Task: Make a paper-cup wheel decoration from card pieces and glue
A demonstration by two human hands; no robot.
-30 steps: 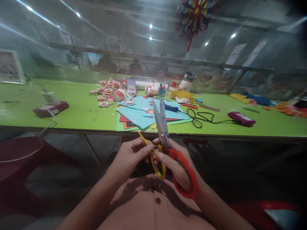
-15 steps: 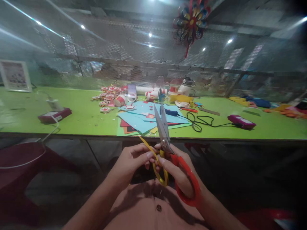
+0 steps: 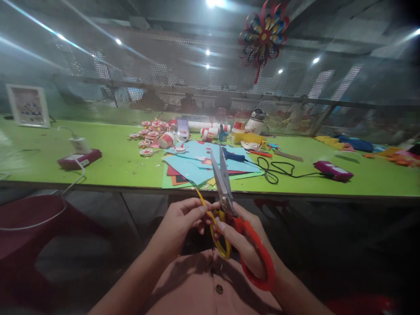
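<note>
In front of my body, above my lap, a narrow yellow strip (image 3: pixel 227 250) is bent into a loop, its free end sticking up to the left. My left hand (image 3: pixel 183 218) pinches this strip between thumb and fingers. Close beside it, my right hand (image 3: pixel 244 236) also grips the strip with thumb and fingertips. The same hand carries a pair of scissors (image 3: pixel 223 183) with red handles, one of them around the hand. Their blades point up and away, slightly apart, over the table's front edge. Several of my fingers are hidden behind the strip and scissors.
On the green table (image 3: pixel 121 170) lie light blue paper sheets (image 3: pixel 193 168) with a dark blue glue gun (image 3: pixel 233 154) on top. Its black cord runs to a purple power strip (image 3: pixel 333 170). Behind are red-and-white paper pieces (image 3: pixel 154 127), a phone (image 3: pixel 183 127) and a bottle (image 3: pixel 255 121).
The camera view has shifted slightly, so the table appears a little lower and further right. Both hands keep hold of the strip, whose free end has turned a little more upright.
</note>
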